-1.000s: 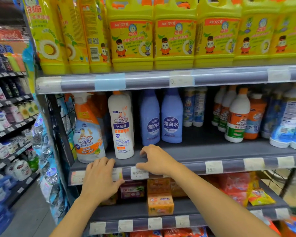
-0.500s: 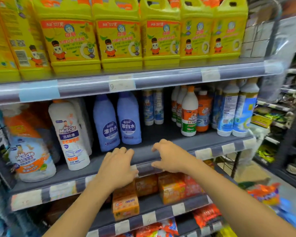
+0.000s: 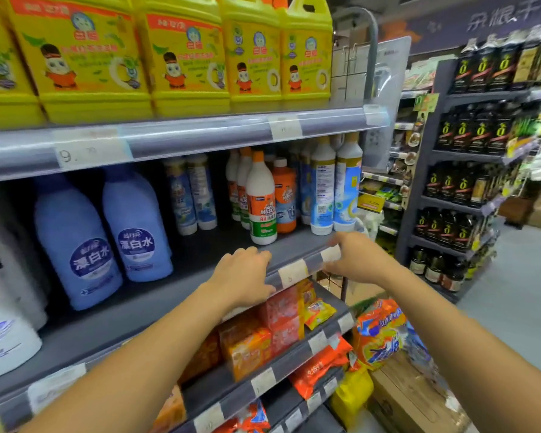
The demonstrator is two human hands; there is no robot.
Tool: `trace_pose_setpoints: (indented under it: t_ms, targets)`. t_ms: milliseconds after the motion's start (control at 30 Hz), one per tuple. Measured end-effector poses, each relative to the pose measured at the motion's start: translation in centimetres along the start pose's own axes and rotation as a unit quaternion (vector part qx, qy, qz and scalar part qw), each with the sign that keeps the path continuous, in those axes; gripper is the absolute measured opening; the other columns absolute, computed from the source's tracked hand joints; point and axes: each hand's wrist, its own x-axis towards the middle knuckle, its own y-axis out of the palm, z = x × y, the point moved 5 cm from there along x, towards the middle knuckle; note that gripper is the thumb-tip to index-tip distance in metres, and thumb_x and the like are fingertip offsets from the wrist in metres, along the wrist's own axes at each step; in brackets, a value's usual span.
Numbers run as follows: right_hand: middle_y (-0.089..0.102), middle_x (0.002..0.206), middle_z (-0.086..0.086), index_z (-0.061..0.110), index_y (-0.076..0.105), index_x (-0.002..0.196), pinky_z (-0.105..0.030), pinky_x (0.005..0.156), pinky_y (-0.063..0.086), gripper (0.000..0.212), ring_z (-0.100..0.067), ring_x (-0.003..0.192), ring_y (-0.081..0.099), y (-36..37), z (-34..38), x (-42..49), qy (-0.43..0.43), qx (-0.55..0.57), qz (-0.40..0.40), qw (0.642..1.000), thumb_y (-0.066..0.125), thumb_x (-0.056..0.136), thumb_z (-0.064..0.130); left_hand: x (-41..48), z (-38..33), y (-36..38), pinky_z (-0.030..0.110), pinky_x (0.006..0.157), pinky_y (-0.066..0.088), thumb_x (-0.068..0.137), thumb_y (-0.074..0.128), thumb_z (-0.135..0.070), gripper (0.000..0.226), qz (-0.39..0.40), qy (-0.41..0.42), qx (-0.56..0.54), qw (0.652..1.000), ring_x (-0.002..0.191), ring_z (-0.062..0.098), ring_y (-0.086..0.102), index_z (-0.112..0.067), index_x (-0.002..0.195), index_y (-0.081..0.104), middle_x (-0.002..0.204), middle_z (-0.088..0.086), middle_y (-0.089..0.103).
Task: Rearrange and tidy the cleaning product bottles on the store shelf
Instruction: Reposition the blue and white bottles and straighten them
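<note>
On the middle shelf stand two blue bleach bottles (image 3: pixel 75 245), slim blue-white bottles (image 3: pixel 191 198) further back, a white bottle with an orange cap (image 3: pixel 260 207), an orange bottle (image 3: pixel 284 198) and tall white-blue bottles (image 3: pixel 334 189) at the right end. A large white bottle (image 3: pixel 0 323) shows at the far left. My left hand (image 3: pixel 241 276) rests on the shelf's front rail (image 3: pixel 291 271), fingers laid over the top. My right hand (image 3: pixel 356 257) grips the same rail near its right end, fingers curled over a price tag. Neither hand holds a bottle.
Yellow detergent jugs (image 3: pixel 85 57) fill the shelf above. Orange soap boxes (image 3: pixel 250 348) and orange bags (image 3: pixel 378 335) sit on the lower shelves, with a cardboard box (image 3: pixel 403 398) on the floor. Across the aisle floor (image 3: pixel 512 292), a rack of dark bottles (image 3: pixel 469 132) stands.
Both hands have slid rightward along the shelf rail, and my view has turned right. The spray bottle at the left has left the view; the shelf's right end now shows.
</note>
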Motion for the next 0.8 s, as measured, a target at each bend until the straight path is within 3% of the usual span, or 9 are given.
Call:
trace_pose_setpoints:
  t_ms: [233, 367, 467, 600, 800]
  targets:
    - [0.056, 0.131, -0.008, 0.011, 0.051, 0.132, -0.032, 0.085, 0.046, 0.061, -0.025, 0.115, 0.054, -3.4, -5.5, 4.8, 0.022, 0.018, -0.055, 0.998, 0.073, 0.081, 0.034, 6.7, -3.7, -0.1, 0.043, 0.086, 0.051, 0.081, 0.065, -0.048, 0.054, -0.014, -0.028, -0.073, 0.997, 0.107, 0.025, 0.056, -0.018, 0.124, 0.051, 0.121, 0.004, 0.057]
    - [0.061, 0.119, -0.006, 0.010, 0.051, 0.130, -0.029, 0.069, 0.044, 0.064, -0.021, 0.096, 0.058, -5.4, -8.6, 8.6, 0.027, 0.074, -0.093, 0.993, 0.075, 0.078, 0.038, 11.5, -5.8, -0.9, 0.037, 0.086, 0.051, 0.078, 0.071, -0.044, 0.062, -0.072, -0.072, -0.165, 0.981, 0.111, 0.024, 0.057, -0.018, 0.129, 0.048, 0.127, 0.007, 0.058]
    - [0.059, 0.119, -0.008, 0.009, 0.047, 0.130, -0.034, 0.072, 0.049, 0.068, -0.023, 0.098, 0.059, -6.3, -9.7, 11.5, 0.026, 0.143, -0.114, 0.983, 0.077, 0.076, 0.038, 14.6, -6.9, -1.4, 0.030, 0.081, 0.047, 0.073, 0.077, -0.043, 0.074, -0.131, -0.127, -0.247, 0.952, 0.113, 0.024, 0.057, -0.017, 0.133, 0.042, 0.129, 0.008, 0.057]
    - [0.062, 0.113, -0.006, 0.010, 0.044, 0.126, -0.030, 0.067, 0.045, 0.071, -0.018, 0.088, 0.058, -5.8, -10.4, 14.6, 0.016, 0.238, -0.143, 0.961, 0.082, 0.072, 0.035, 18.0, -8.0, -1.1, 0.038, 0.092, 0.048, 0.070, 0.082, -0.038, 0.089, -0.172, -0.201, -0.318, 0.910, 0.122, 0.030, 0.053, -0.011, 0.140, 0.033, 0.135, 0.013, 0.052]
    - [0.061, 0.104, -0.005, 0.012, 0.043, 0.112, -0.028, 0.060, 0.047, 0.062, -0.020, 0.085, 0.059, -4.0, -10.2, 17.6, -0.024, 0.309, -0.129, 0.942, 0.082, 0.070, 0.037, 20.2, -8.7, -0.6, 0.038, 0.093, 0.052, 0.072, 0.081, -0.024, 0.074, -0.237, -0.254, -0.416, 0.840, 0.119, 0.030, 0.058, -0.012, 0.133, 0.040, 0.131, 0.011, 0.060]
